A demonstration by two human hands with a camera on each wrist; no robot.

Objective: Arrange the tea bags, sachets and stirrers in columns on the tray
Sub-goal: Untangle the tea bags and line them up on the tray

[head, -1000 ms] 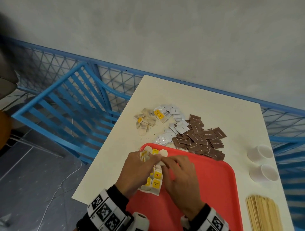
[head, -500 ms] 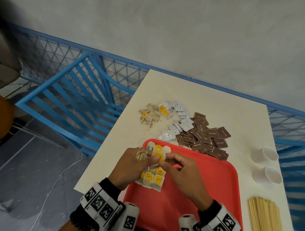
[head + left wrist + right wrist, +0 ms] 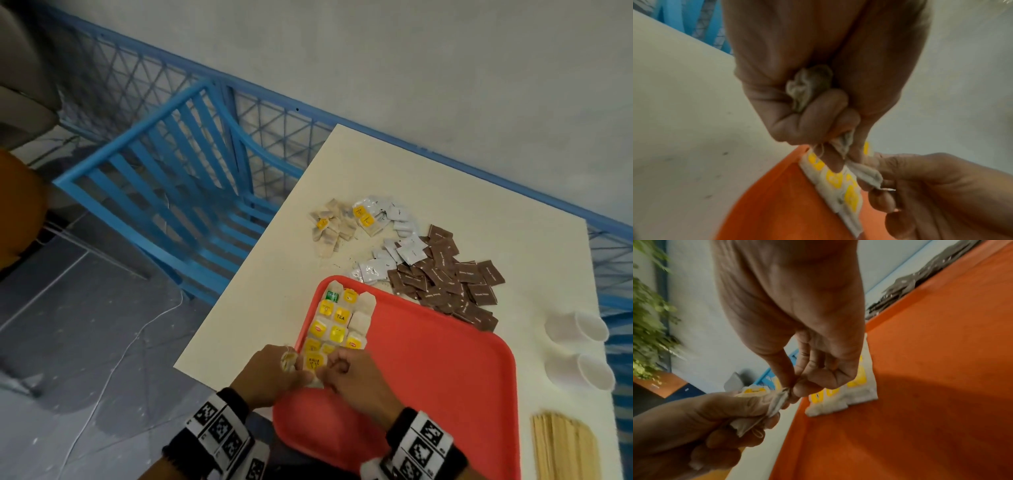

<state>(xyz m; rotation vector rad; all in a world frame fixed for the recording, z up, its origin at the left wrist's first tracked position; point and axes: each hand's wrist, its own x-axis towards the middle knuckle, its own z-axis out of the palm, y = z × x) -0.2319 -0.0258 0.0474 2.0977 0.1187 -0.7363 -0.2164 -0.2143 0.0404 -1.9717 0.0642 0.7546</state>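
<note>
A red tray [image 3: 428,377] lies on the white table, with tea bags [image 3: 339,322] laid in three columns along its left side. At the near end of those columns my left hand [image 3: 301,375] grips a crumpled bunch of tea bags [image 3: 809,87]. My right hand [image 3: 329,373] meets it there. Its thumb and forefinger pinch the corner of one tea bag [image 3: 784,393] that sticks out of the left hand's bunch [image 3: 867,175]. Both hands hover just over the tray's left rim [image 3: 777,203].
Beyond the tray lie loose tea bags [image 3: 329,228], white sachets [image 3: 394,240] and a heap of brown sachets [image 3: 448,281]. Two white cups [image 3: 579,349] lie on their sides at the right. Wooden stirrers [image 3: 565,448] lie near right. A blue chair [image 3: 171,192] stands left of the table.
Both hands have drawn back from the middle of the tea bag columns to their near end, uncovering most of the rows. The left hand still grips its bunch.
</note>
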